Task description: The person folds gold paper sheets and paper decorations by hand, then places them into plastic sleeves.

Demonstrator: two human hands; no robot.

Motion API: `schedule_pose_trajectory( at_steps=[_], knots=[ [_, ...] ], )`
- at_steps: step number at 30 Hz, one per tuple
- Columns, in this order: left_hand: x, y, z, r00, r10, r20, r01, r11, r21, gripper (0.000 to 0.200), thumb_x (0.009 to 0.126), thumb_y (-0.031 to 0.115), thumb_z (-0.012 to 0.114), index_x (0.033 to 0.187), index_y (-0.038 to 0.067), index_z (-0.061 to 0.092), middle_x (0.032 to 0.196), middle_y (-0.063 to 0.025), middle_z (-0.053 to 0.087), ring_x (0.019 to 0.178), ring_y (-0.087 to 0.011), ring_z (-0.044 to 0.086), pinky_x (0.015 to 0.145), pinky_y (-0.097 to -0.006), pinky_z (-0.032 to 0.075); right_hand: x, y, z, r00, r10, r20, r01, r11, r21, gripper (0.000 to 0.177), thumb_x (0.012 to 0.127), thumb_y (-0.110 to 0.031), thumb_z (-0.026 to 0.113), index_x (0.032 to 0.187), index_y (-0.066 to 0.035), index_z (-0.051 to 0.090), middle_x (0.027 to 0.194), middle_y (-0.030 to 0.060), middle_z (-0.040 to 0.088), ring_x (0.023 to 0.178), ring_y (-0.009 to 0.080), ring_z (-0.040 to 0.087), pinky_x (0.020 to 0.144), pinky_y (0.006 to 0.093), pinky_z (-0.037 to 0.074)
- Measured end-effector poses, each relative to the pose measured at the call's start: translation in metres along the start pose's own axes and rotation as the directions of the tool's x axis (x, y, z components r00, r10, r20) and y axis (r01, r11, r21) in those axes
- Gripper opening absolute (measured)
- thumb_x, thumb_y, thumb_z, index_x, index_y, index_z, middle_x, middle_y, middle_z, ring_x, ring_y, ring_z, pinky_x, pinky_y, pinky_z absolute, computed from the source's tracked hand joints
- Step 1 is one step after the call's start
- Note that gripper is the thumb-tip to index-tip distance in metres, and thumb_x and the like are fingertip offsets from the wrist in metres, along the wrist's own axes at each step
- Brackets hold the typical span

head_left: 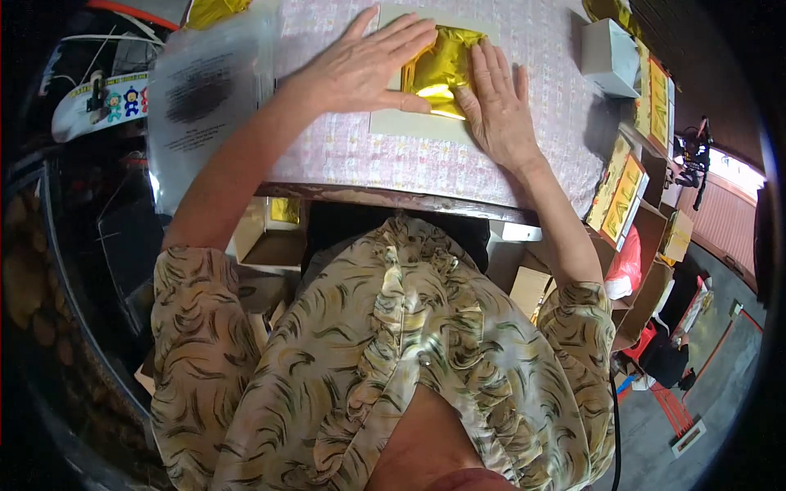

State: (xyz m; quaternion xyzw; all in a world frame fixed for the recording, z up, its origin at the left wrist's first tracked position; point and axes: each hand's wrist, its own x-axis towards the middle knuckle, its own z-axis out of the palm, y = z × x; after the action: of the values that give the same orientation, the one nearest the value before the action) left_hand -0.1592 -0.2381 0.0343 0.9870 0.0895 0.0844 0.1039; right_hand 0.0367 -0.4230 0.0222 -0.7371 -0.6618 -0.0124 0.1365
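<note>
Left hand (360, 69) and right hand (501, 114), two in all, flat with fingers extended, touch opposite sides of one gold packet (442, 74), upper centre of frame. I count one beige board (399, 123) beneath, one bench (327, 155), two yellow lettered panels (620, 196) at right.

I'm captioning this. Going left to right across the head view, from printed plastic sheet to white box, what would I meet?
Printed plastic sheet, left hand, shiny gold piece, right hand, white box.
</note>
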Motion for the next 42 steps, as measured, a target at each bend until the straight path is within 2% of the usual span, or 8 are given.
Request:
schedule_pose_trajectory(
  at_steps=[7,9,10,22,24,27,31,42],
  knots=[
    [-0.004,-0.007,-0.025,0.960,0.243,-0.142,-0.233,0.969,0.084,0.104,0.091,0.069,0.059,0.159,-0.003,0.028,0.167,-0.0207,0.026,0.157,-0.0332,0.021,0.126,-0.0548,0.014,-0.002,0.002,0.000,0.999,-0.039,0.003,0.039,0.998,-0.043,0.068,0.110,-0.048,0.036,0.163,-0.007,0.025,0.168,0.0157,0.027,0.156,0.0315,0.024,0.126,0.0550,0.012],
    [0.006,0.000,-0.047,0.954,0.054,0.295,-0.021,0.993,-0.113,0.109,0.090,0.070,0.060,0.158,-0.007,0.023,0.167,-0.0249,0.022,0.157,-0.0330,0.019,0.127,-0.0549,0.010,-0.002,0.002,0.001,0.999,-0.040,-0.001,0.039,0.996,-0.075,0.068,0.110,-0.049,0.035,0.163,-0.007,0.025,0.168,0.0148,0.027,0.156,0.0310,0.024,0.126,0.0543,0.012],
    [0.005,-0.003,-0.044,0.953,0.053,0.298,-0.019,0.993,-0.117,0.109,0.090,0.070,0.060,0.158,-0.007,0.023,0.167,-0.0249,0.022,0.157,-0.0330,0.019,0.127,-0.0549,0.010,-0.002,0.002,0.001,0.999,-0.039,0.004,0.039,0.997,-0.073,0.068,0.110,-0.049,0.035,0.163,-0.007,0.025,0.168,0.0148,0.027,0.156,0.0310,0.024,0.126,0.0543,0.012],
    [-0.004,-0.013,-0.035,0.964,0.090,0.249,-0.073,0.994,-0.078,0.103,0.092,0.063,0.062,0.158,-0.006,0.024,0.167,-0.0233,0.022,0.158,-0.0321,0.017,0.127,-0.0553,0.009,0.000,-0.007,-0.002,0.999,-0.035,-0.027,0.035,0.999,-0.001,0.068,0.108,-0.046,0.042,0.162,-0.007,0.027,0.166,0.0161,0.030,0.154,0.0325,0.027,0.125,0.0543,0.014],
    [-0.008,-0.021,-0.016,0.914,0.345,-0.215,-0.313,0.934,0.170,0.097,0.093,0.057,0.064,0.158,-0.005,0.027,0.162,-0.0244,0.034,0.148,-0.0323,0.039,0.121,-0.0562,0.030,0.000,-0.007,-0.002,1.000,-0.030,-0.006,0.030,0.998,-0.049,0.068,0.108,-0.046,0.043,0.161,-0.006,0.028,0.166,0.0165,0.030,0.154,0.0322,0.028,0.125,0.0548,0.015],
    [-0.008,-0.020,-0.010,0.988,0.145,0.060,-0.145,0.989,-0.007,0.103,0.089,0.060,0.069,0.165,0.011,0.019,0.171,-0.0098,0.022,0.158,-0.0247,0.019,0.128,-0.0524,0.011,0.000,-0.007,-0.001,0.999,-0.029,-0.018,0.028,0.998,-0.058,0.069,0.108,-0.045,0.043,0.161,-0.005,0.028,0.166,0.0170,0.030,0.154,0.0324,0.028,0.125,0.0549,0.016],
    [-0.007,-0.022,-0.016,0.998,0.052,-0.040,-0.059,0.977,-0.205,0.104,0.090,0.056,0.069,0.165,0.008,0.016,0.170,-0.0168,0.021,0.158,-0.0273,0.020,0.128,-0.0534,0.010,0.000,-0.008,-0.001,1.000,-0.020,-0.017,0.019,0.998,-0.055,0.068,0.108,-0.044,0.043,0.161,-0.003,0.028,0.166,0.0183,0.030,0.154,0.0337,0.028,0.125,0.0551,0.016],
    [0.021,0.017,0.010,0.989,0.141,-0.048,-0.136,0.987,0.082,0.089,0.100,0.068,0.045,0.161,0.005,0.028,0.168,-0.0115,0.029,0.157,-0.0252,0.022,0.129,-0.0493,0.012,0.000,-0.010,-0.002,1.000,-0.008,-0.031,0.008,1.000,-0.021,0.070,0.107,-0.042,0.045,0.161,-0.001,0.026,0.166,0.0191,0.028,0.154,0.0358,0.027,0.125,0.0569,0.015]
  ],
)
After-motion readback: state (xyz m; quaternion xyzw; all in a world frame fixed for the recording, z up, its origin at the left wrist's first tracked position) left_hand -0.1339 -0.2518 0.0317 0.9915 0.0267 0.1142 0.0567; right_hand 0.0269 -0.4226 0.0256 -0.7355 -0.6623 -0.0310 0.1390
